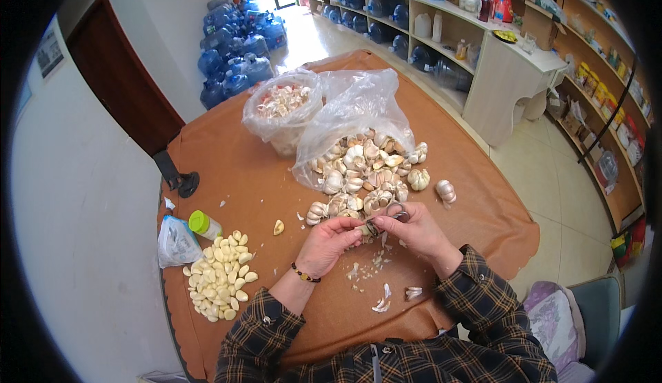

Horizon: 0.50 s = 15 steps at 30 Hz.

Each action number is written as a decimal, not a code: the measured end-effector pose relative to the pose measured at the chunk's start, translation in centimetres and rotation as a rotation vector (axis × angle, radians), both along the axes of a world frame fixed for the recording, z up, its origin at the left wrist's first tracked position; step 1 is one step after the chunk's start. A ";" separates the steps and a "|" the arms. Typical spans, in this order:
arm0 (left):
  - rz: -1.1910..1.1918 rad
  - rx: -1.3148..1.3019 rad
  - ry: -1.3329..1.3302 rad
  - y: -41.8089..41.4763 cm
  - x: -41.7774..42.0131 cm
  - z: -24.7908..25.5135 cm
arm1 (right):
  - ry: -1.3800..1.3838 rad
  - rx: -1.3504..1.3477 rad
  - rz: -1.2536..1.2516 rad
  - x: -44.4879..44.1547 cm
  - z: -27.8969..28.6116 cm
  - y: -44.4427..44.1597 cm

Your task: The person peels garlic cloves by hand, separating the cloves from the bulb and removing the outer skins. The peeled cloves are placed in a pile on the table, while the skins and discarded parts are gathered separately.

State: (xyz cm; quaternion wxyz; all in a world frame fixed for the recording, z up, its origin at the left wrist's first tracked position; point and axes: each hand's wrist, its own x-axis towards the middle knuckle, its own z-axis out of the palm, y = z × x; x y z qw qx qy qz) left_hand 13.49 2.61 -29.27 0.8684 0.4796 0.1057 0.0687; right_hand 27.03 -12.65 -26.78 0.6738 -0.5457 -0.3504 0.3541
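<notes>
Between the fingertips of my left hand point(336, 241) is a garlic clove point(364, 229). My right hand point(411, 228) grips small metal scissors point(395, 211), whose blades meet the clove; the finger loops stick up past the fingers. Just beyond both hands, a heap of unpeeled garlic bulbs point(357, 160) spills from a clear plastic bag point(362, 93). Peeled garlic cloves point(220, 274) form a pile on the left. A lone clove point(279, 227) lies between that pile and the bulbs. Skin scraps point(382, 300) and a small piece of garlic bulb point(413, 293) are near my right sleeve.
The brown table cover point(232, 166) carries a bag-lined tub point(282, 119) of garlic skins, a green-lidded container point(204, 224), a white-and-blue packet point(177, 243) and a black stand point(186, 182). Blue water jugs point(235, 52) stand beyond. Shelving point(496, 67) and a padded chair point(595, 310) are at right.
</notes>
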 end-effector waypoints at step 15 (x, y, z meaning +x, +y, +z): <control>0.038 0.079 -0.085 -0.1 0.2 -0.1 | 0.652 -0.027 0.081 0.9 -1.1 0.1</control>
